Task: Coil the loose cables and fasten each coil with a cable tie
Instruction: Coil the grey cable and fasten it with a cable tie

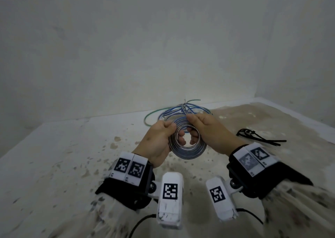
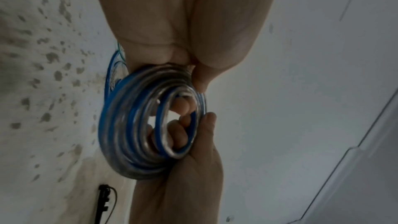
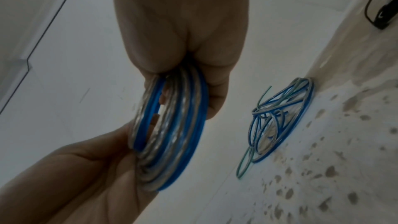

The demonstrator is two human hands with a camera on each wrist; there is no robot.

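1. While both hands hold it above the speckled floor (image 1: 59, 167), the wound coil (image 1: 187, 153) of blue-and-silver cable sits at the centre of the head view. The left hand (image 1: 156, 141) grips the coil's rim at 9 o'clock, thumb on the near face and fingers curled through the hole. The right hand (image 1: 210, 131) grips it from 12 to 3 o'clock in the same way.
2. Judged progress: this coil looks fully wound into flat, even turns, but no tie is visible around it, so fastening is judged still to come.
3. Remaining work: a loose pile of cables (image 1: 183, 111) in blue, grey and green lies on the floor at 12 o'clock from the coil, against the foot of the wall (image 1: 163, 47). It is uneven, with ends sticking up, and probably still needs coiling.
4. Supplies: a small bunch of black cable ties (image 1: 257, 136) lies on the floor at 3 o'clock from the coil, well apart from both hands.
5. Hidden or unclear: the free end of the held cable cannot be found, as the fingers cover the upper rim. How many cables make up the loose pile cannot be told. The number of ties is unclear. The wrist views are blurred, and each shows the coil edge-on, with palms masking much of it.
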